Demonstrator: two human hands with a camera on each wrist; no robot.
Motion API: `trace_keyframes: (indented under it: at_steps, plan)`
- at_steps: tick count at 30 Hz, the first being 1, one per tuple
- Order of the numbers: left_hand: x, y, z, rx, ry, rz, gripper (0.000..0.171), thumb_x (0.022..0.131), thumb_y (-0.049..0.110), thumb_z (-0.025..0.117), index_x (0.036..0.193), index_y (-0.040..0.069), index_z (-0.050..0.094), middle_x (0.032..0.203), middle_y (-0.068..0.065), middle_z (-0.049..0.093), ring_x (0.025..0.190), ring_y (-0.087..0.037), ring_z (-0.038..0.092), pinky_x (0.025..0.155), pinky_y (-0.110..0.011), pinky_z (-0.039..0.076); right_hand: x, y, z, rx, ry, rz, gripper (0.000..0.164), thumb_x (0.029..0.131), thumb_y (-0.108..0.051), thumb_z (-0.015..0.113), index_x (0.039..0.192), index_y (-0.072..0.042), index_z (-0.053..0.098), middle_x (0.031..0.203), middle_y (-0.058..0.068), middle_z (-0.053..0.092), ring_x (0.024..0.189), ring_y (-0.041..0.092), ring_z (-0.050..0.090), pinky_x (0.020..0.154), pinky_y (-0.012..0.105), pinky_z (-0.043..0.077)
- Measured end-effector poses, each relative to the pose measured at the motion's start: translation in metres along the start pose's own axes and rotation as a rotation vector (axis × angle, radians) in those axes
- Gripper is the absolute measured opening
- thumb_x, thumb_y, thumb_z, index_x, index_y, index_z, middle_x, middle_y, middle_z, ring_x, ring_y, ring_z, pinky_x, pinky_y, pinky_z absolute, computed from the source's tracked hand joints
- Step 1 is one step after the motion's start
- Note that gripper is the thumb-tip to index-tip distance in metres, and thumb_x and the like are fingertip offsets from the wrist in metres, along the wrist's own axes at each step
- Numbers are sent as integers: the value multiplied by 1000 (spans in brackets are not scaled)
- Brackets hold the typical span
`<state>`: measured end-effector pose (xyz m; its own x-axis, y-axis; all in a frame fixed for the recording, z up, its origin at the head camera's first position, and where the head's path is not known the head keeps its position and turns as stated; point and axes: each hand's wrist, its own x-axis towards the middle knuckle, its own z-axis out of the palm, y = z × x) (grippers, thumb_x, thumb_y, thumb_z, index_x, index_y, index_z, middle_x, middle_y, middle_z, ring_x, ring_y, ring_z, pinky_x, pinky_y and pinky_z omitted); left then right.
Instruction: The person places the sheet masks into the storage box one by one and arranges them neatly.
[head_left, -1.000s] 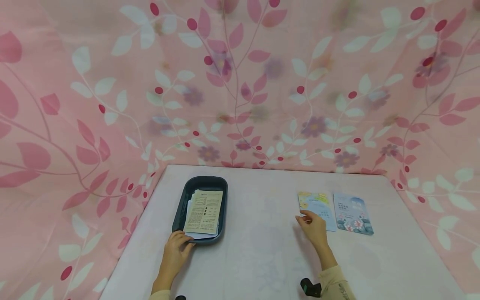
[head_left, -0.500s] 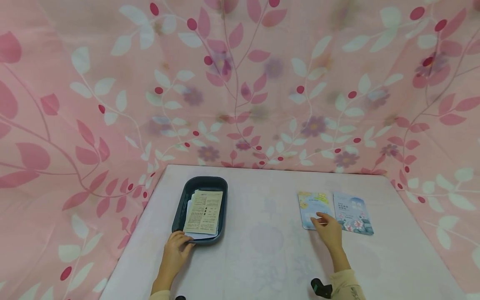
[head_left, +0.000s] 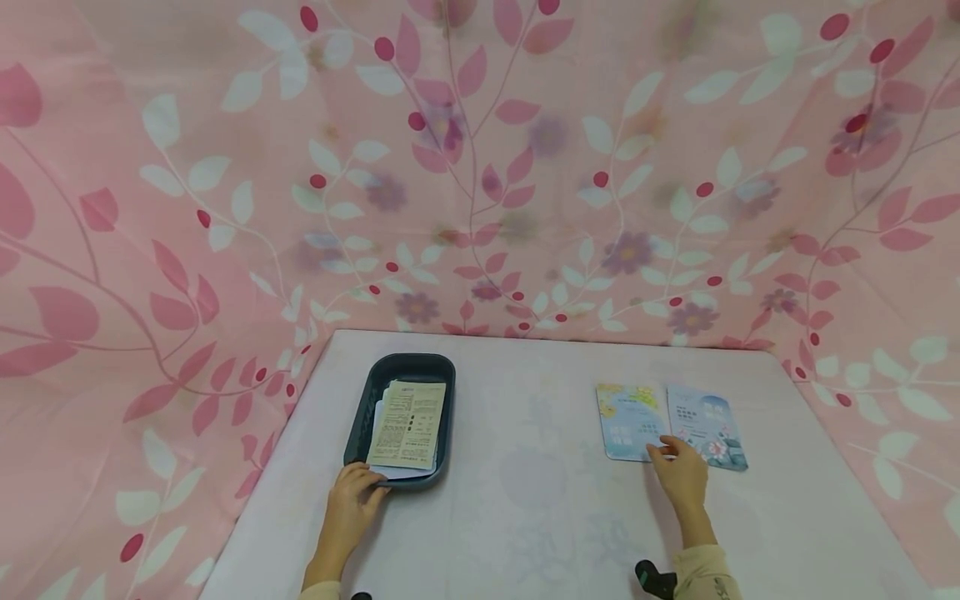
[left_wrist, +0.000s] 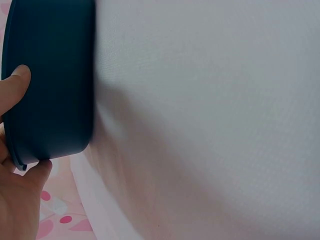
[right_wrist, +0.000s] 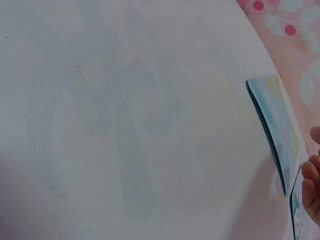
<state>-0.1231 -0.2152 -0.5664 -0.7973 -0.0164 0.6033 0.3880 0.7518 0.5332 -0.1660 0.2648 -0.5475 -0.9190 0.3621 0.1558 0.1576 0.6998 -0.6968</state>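
My left hand (head_left: 352, 500) grips the near left corner of a dark blue-green plastic tray (head_left: 448, 433), thumb against the outer wall and fingers at the rim. In the left wrist view the tray wall (left_wrist: 55, 90) fills the upper left. Inside the tray lie a printed cream sheet (head_left: 408, 423) and white paper beneath it. My right hand (head_left: 682, 475), fingers loosely bent and holding nothing, is over the near edges of two printed cards: a light blue one with yellow flowers (head_left: 626, 417) and a bluish one with pink lotuses (head_left: 705, 412), whose lower left it partly hides.
A white cloth covers the table (head_left: 517, 500). Pink floral fabric (head_left: 480, 167) hangs behind it and along both sides. A black device (head_left: 654, 577) sits at the right wrist, beside the beige sleeve (head_left: 705, 571).
My right hand has moved to the right, from the left edge of the yellow-flowered card to the gap between both cards. The left hand, the tray and the cards have stayed put.
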Motion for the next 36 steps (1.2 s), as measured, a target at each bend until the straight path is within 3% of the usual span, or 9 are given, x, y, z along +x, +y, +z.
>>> trace_keyframes:
  at_steps: [6,14,21,36]
  plan:
    - [0,0,0,7,-1,-1,28,53,-14,82,72,2,69,74,-5,66,88,-29,59,81,-34,43,1,11,1,-65,-6,75,38,85,-13,62,111,14,56,102,35,58,93,49,55,77,56,43]
    - [0,0,0,-1,8,21,28,53,-15,82,73,1,69,74,-5,65,87,-32,59,81,-35,42,0,18,5,-110,-77,159,50,86,-20,60,120,16,50,109,36,55,101,49,49,81,57,42]
    - [1,1,0,8,-9,-9,27,54,-14,82,73,1,69,75,-5,65,88,-30,59,80,-41,44,1,19,10,-93,-110,212,55,87,-22,59,123,17,45,113,36,52,103,48,49,85,56,42]
    - [0,1,0,11,-10,-13,27,55,-12,82,73,2,69,75,-4,66,89,-29,59,81,-38,43,4,17,21,-145,-75,293,57,85,-23,65,119,19,48,113,38,52,103,52,49,83,57,44]
